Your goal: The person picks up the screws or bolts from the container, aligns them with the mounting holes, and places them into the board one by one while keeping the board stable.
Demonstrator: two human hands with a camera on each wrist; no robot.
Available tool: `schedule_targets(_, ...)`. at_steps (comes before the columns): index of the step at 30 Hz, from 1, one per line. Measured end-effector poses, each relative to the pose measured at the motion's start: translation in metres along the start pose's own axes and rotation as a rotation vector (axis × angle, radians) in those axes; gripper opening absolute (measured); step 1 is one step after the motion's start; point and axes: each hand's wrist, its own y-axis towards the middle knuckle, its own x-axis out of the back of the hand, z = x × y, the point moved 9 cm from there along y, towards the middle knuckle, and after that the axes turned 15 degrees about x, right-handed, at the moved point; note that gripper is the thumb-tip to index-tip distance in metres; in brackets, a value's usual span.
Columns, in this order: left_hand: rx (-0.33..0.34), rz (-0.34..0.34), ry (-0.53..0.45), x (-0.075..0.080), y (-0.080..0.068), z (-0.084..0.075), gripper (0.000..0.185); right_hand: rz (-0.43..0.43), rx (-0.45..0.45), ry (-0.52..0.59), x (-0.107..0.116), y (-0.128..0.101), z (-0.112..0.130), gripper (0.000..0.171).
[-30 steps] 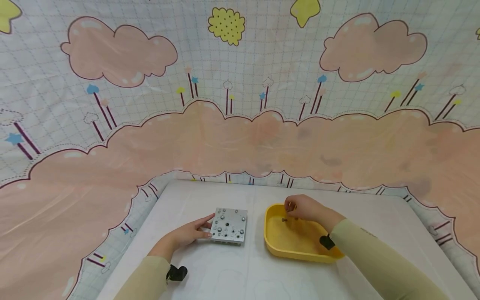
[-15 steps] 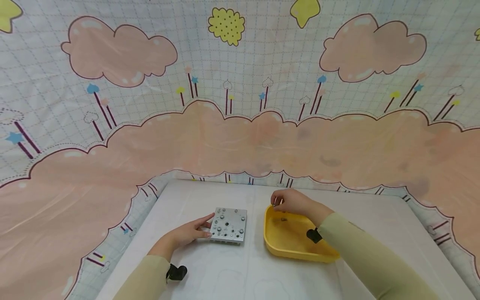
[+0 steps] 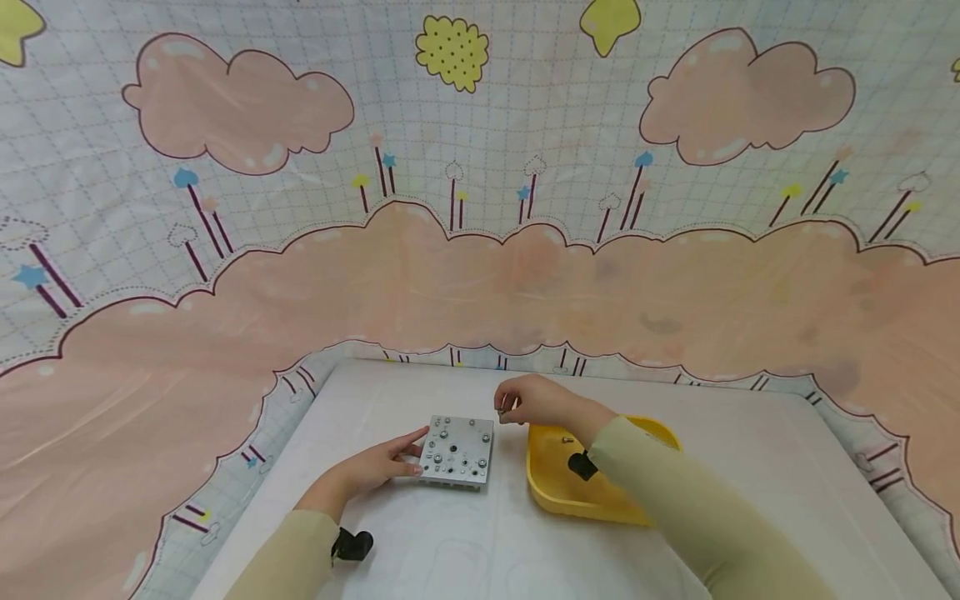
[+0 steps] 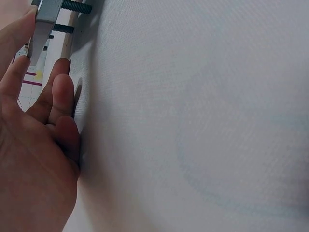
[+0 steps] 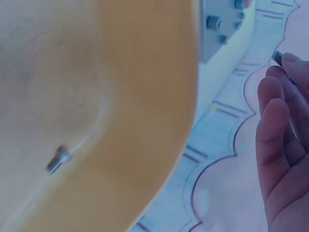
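A square metal plate with several bolts and holes lies on the table, left of centre. My left hand holds its left edge between thumb and forefinger; in the left wrist view, threaded bolt ends stick out from the plate's underside. Above the table, between plate and tray, my right hand pinches a small screw between thumb and forefinger, its threaded end showing. Another screw lies in the yellow tray, partly covered by my right forearm in the head view.
The white table carries the plate and tray. Behind it hangs a cloth backdrop printed with clouds and stars. A black wrist camera sits at the left cuff, another at the right cuff over the tray.
My right hand has moved left from above the tray, past its rim and toward the plate, carrying the screw. The left hand and the plate stay where they were.
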Motion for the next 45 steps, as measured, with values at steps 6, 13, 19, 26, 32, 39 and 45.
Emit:
schedule_targets(6,0.014,-0.001,-0.01,0.001,0.0,0.001,0.079,0.043,0.04,-0.003,-0.018,0.024,0.016,0.011)
schedule_targets(13,0.022,0.002,-0.011,0.001,0.0,0.003,0.079,0.1,0.066,-0.035,-0.04,0.044,0.032,0.013)
schedule_targets(19,0.006,0.008,-0.007,0.001,0.001,0.004,0.079,0.122,0.047,0.0,-0.055,0.053,0.037,0.013)
schedule_targets(26,-0.003,0.01,-0.003,0.002,0.0,0.004,0.078,0.148,0.018,-0.004,-0.069,0.058,0.036,0.011)
schedule_targets(32,-0.001,0.009,-0.01,0.002,0.0,0.003,0.079,0.147,-0.009,-0.041,-0.072,0.059,0.033,0.012)
schedule_targets(39,-0.012,0.012,-0.01,0.0,0.001,0.0,0.079,0.165,-0.052,-0.066,-0.078,0.059,0.023,0.011)
schedule_targets(45,-0.015,0.016,-0.019,0.001,0.001,0.0,0.079,0.168,-0.042,-0.113,-0.082,0.062,0.023,0.013)
